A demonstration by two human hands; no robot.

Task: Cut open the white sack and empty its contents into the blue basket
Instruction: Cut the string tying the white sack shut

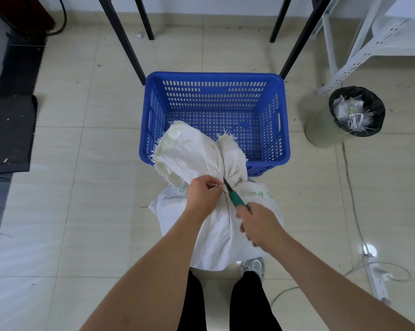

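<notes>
A white woven sack (216, 225) stands on the tiled floor between my feet and the blue basket (154, 120). Its neck is tied shut and its frayed top flops over the basket's near rim. My left hand (202, 194) pinches the tie string at the neck. My right hand (256, 225) grips a green-handled knife (233, 195) whose dark blade tip touches the knot beside my left fingers. The basket is perforated and holds nothing I can see. What is inside the sack is hidden.
Black table legs (130, 44) stand behind the basket. A bin with a black liner (358, 111) full of scraps sits to the right under a white metal shelf (359, 44). A power strip (378, 280) and cables lie on the floor at right. A black mat (8, 132) lies left.
</notes>
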